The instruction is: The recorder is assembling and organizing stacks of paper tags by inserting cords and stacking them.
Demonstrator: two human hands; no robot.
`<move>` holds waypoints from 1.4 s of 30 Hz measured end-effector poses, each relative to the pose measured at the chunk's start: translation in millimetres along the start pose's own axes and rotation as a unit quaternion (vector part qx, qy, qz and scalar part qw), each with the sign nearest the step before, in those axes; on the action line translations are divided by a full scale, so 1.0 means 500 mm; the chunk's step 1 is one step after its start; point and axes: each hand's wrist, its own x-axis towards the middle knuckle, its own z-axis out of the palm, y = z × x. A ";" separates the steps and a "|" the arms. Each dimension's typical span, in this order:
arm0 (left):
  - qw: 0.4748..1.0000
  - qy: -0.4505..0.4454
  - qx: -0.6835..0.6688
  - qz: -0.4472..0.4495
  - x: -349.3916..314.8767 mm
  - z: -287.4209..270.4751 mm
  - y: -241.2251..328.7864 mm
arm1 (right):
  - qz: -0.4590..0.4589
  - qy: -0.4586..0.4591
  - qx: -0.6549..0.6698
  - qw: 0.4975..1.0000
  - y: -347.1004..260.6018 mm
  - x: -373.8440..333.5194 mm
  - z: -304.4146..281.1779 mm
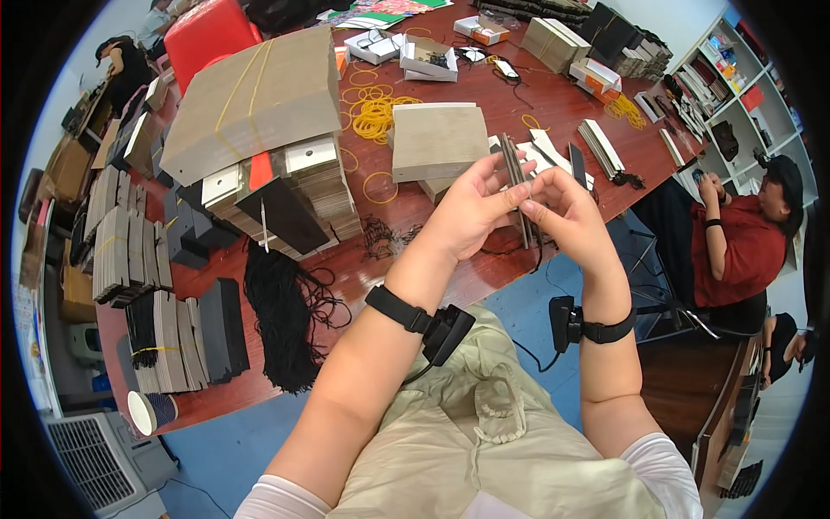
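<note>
My left hand [477, 206] and my right hand [566, 212] meet near the table's front edge. Between them is a thin stack of grey-brown cardboard tags [512, 160], held on edge. The fingers of both hands are closed on it, and black cord [539, 253] dangles below. Just beyond my left hand lies a block of beige cards [439, 143]. White strips [546, 151] lie behind my right hand. A bundle of black cords [281, 316] hangs over the table edge, left of my left forearm.
A tall stack of banded cardboard [251, 104] stands at left on the red table [389, 251], with yellow rubber bands [376, 117] beside it. More card bundles [117, 238] fill the far left. A paper cup [151, 412] sits at the corner. A seated person [739, 225] works at right.
</note>
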 end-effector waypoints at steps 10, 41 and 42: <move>0.995 0.079 -0.011 0.065 0.006 0.000 0.014 | -0.038 0.190 -0.463 0.865 0.020 0.060 -0.060; 0.989 0.112 -0.035 0.087 0.014 -0.011 -0.004 | -0.073 0.230 -0.475 0.846 0.068 0.077 -0.021; 0.990 0.107 -0.038 0.089 0.014 -0.012 -0.005 | -0.067 0.237 -0.397 0.884 0.067 0.080 -0.015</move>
